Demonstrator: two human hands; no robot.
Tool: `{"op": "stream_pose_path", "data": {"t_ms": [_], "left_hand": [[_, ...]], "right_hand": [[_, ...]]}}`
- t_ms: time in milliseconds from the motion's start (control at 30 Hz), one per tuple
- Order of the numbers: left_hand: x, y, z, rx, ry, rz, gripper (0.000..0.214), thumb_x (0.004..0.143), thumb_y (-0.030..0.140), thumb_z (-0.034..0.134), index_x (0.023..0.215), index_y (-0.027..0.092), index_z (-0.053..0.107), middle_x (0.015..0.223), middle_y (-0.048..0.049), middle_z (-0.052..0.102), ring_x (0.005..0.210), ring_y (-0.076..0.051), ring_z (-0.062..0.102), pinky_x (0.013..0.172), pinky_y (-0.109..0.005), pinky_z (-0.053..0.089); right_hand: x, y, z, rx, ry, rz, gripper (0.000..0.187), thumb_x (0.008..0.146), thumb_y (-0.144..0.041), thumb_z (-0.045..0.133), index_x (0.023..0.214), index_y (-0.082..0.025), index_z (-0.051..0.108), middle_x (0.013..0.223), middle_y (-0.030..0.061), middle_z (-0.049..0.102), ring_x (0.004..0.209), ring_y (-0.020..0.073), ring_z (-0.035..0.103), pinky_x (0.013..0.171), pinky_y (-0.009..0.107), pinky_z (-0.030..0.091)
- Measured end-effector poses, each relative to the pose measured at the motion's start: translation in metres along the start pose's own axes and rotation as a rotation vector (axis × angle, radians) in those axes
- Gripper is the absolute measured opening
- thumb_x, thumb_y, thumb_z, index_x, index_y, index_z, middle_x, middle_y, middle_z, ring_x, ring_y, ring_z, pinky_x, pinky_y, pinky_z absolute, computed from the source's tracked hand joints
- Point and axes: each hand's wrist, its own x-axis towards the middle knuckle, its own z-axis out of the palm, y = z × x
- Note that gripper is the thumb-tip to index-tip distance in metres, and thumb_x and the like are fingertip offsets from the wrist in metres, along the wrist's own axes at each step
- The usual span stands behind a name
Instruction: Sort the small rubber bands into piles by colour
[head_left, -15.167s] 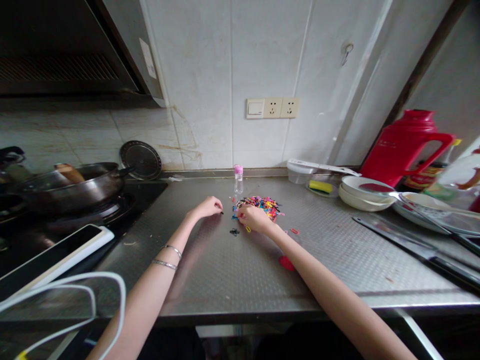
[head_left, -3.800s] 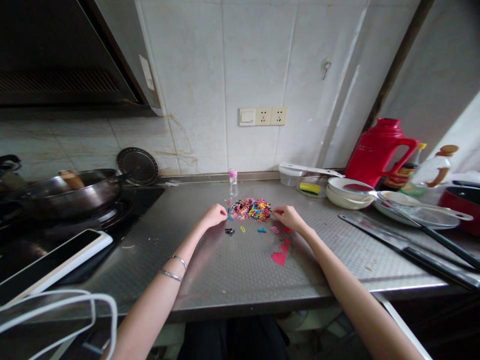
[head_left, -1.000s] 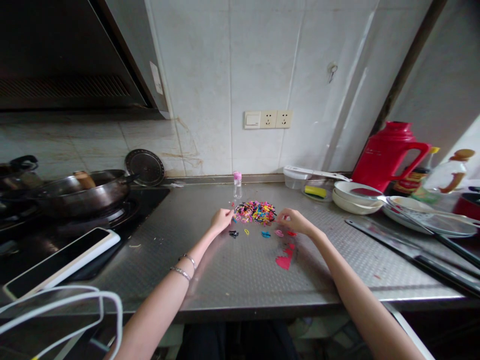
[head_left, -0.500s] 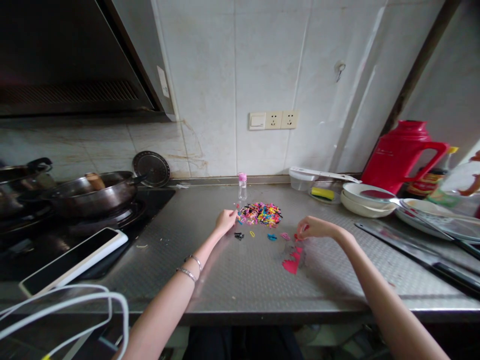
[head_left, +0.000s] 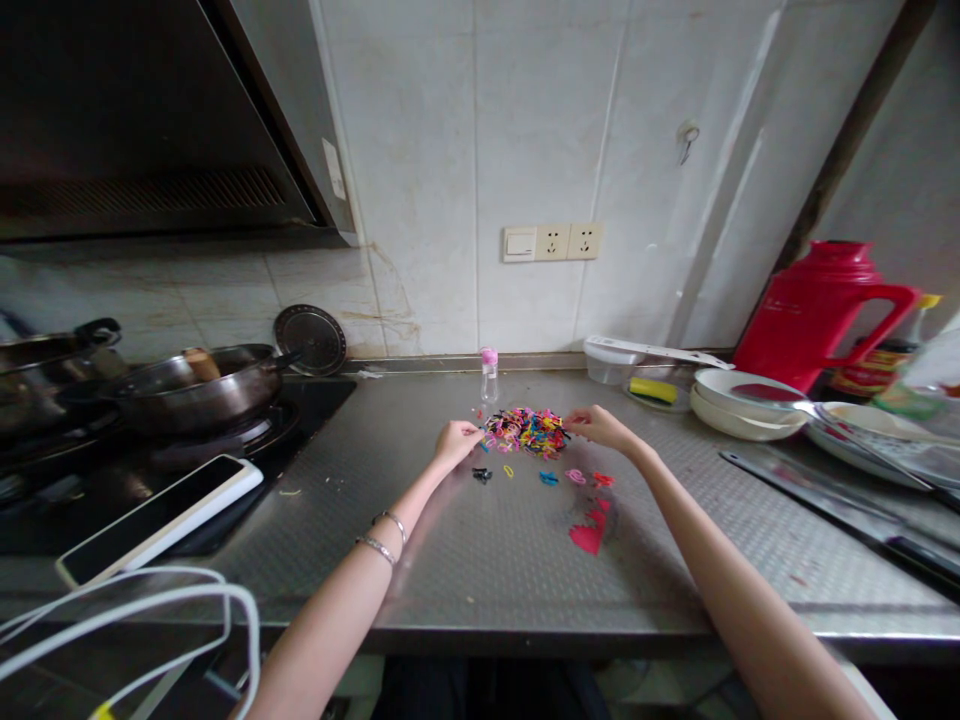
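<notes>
A heap of small multicoloured rubber bands (head_left: 525,432) lies on the metal counter, between my two hands. My left hand (head_left: 457,441) is at its left edge, thumb and fingers pressed together; anything between them is too small to make out. At the right edge, the fingertips of my right hand (head_left: 598,427) are pinched, and what they grip is unclear. In front of the heap lie small groups sorted by colour: black bands (head_left: 481,474), a yellow band (head_left: 508,471), blue bands (head_left: 549,479), pink bands (head_left: 575,477) and red bands (head_left: 603,480).
A torn clear bag with a red print (head_left: 589,535) lies nearer me. Behind the heap stands a small pink-capped bottle (head_left: 489,378). A phone-like device (head_left: 161,520) and pans (head_left: 202,385) are left; a knife (head_left: 825,515), bowls (head_left: 746,410) and a red thermos (head_left: 814,310) are right.
My right hand has moved from the red bands up and left to the heap's right edge, leaving the red bands uncovered. My left hand stays at the heap's left edge.
</notes>
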Motion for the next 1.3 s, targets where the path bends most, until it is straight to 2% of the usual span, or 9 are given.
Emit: {"op": "stream_pose_path", "data": {"t_ms": [167,300,467,700,900,1133,1300], "left_hand": [[0.001,-0.002,0.000,0.017,-0.006,0.029,0.038,0.063,0.048,0.057,0.073,0.013,0.067,0.063,-0.0040,0.064,0.052,-0.011,0.053,0.049,-0.021,0.033],[-0.002,0.001,-0.002,0.083,-0.014,0.051,0.034,0.061,0.046,0.060,0.073,0.014,0.068,0.060,-0.0031,0.063,0.054,-0.012,0.053,0.048,-0.021,0.031],[-0.004,0.004,-0.004,0.118,-0.014,0.047,0.028,0.064,0.039,0.058,0.072,0.014,0.068,0.063,-0.0042,0.064,0.057,-0.012,0.054,0.049,-0.021,0.032],[0.002,0.001,-0.005,0.020,-0.042,0.044,0.026,0.067,0.032,0.056,0.072,0.011,0.068,0.064,-0.0060,0.065,0.058,-0.013,0.055,0.053,-0.021,0.036],[-0.001,0.011,-0.014,-0.030,-0.065,0.064,0.026,0.066,0.030,0.053,0.071,0.010,0.070,0.066,-0.0061,0.066,0.058,-0.013,0.053,0.054,-0.022,0.036],[0.000,0.014,-0.029,-0.045,-0.150,0.049,0.025,0.065,0.029,0.057,0.072,0.009,0.070,0.058,-0.0040,0.062,0.051,-0.010,0.047,0.050,-0.021,0.032],[-0.001,0.020,-0.030,-0.077,-0.209,0.121,0.027,0.065,0.032,0.058,0.070,0.009,0.070,0.058,-0.0048,0.062,0.053,-0.011,0.048,0.052,-0.022,0.034]], "right_hand": [[-0.001,0.005,0.022,-0.001,0.142,0.032,0.029,0.072,-0.035,0.049,0.079,-0.015,0.068,0.073,0.0035,0.068,0.068,0.0160,0.060,0.061,0.023,0.042],[-0.006,0.007,0.026,0.029,0.179,0.022,0.028,0.073,-0.036,0.050,0.082,-0.016,0.067,0.078,0.0042,0.069,0.072,0.0168,0.060,0.066,0.024,0.043],[-0.010,0.009,0.024,0.058,0.183,0.041,0.030,0.074,-0.037,0.050,0.085,-0.015,0.067,0.081,0.0057,0.069,0.074,0.0175,0.061,0.067,0.025,0.044],[-0.012,0.009,0.026,0.064,0.189,0.050,0.030,0.073,-0.036,0.050,0.085,-0.015,0.067,0.082,0.0061,0.069,0.074,0.0177,0.061,0.068,0.025,0.044],[-0.011,0.012,0.027,0.058,0.192,0.036,0.031,0.074,-0.036,0.050,0.085,-0.014,0.067,0.081,0.0063,0.069,0.073,0.0173,0.061,0.068,0.025,0.044],[-0.010,0.013,0.029,0.057,0.202,0.048,0.028,0.074,-0.034,0.050,0.086,-0.015,0.067,0.081,0.0056,0.069,0.073,0.0170,0.061,0.069,0.025,0.044],[-0.011,0.011,0.029,0.064,0.201,0.051,0.027,0.073,-0.033,0.051,0.085,-0.015,0.067,0.082,0.0059,0.069,0.075,0.0175,0.061,0.070,0.025,0.044]]}}
